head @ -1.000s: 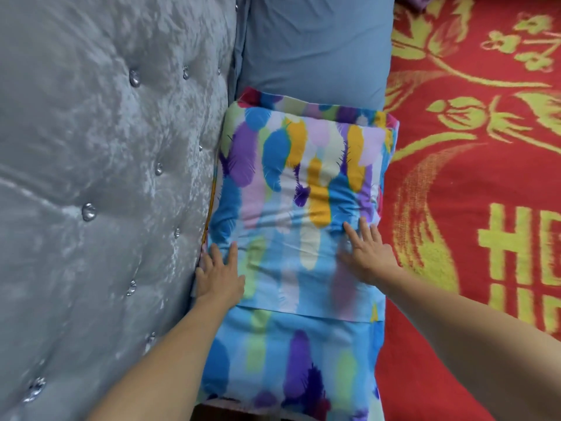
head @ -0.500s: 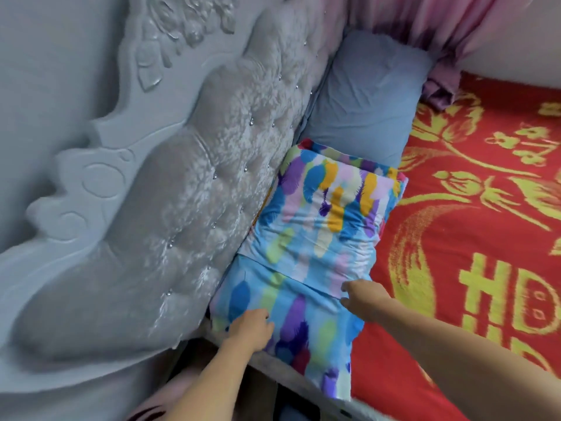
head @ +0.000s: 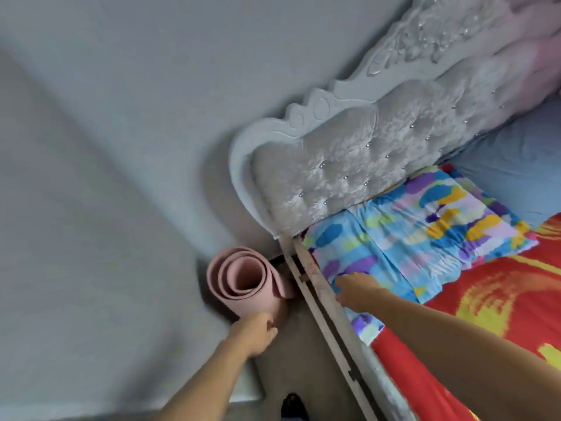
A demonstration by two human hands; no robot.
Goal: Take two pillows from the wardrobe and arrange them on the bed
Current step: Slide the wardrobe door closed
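Bed [head: 403, 390] covered by a red and yellow blanket [head: 501, 302]. Against the tufted headboard [head: 349, 168], a feather-print pillow [head: 425, 235] lying flat on the blanket. Beyond that pillow, also along the headboard, a blue-grey pillow [head: 516, 174].

The headboard [head: 349, 165] runs from the frame's centre toward the upper right, backed against the wall [head: 121, 101] that fills the left and top. Below it, right of centre, the patterned pillow [head: 425, 235] lies on the bed [head: 501, 314], its long side against the headboard's base. The plain pillow [head: 516, 171] lies just beyond it at the right edge, touching it. The bed rail [head: 328, 314] runs diagonally down from the headboard's lower corner. Left of the rail, on the floor [head: 303, 354], a rolled mat [head: 243, 281] stands in the corner against the wall. The left hand [head: 258, 332] sits at the mat's lower edge; the right hand [head: 355, 290] rests on the patterned pillow's near end.
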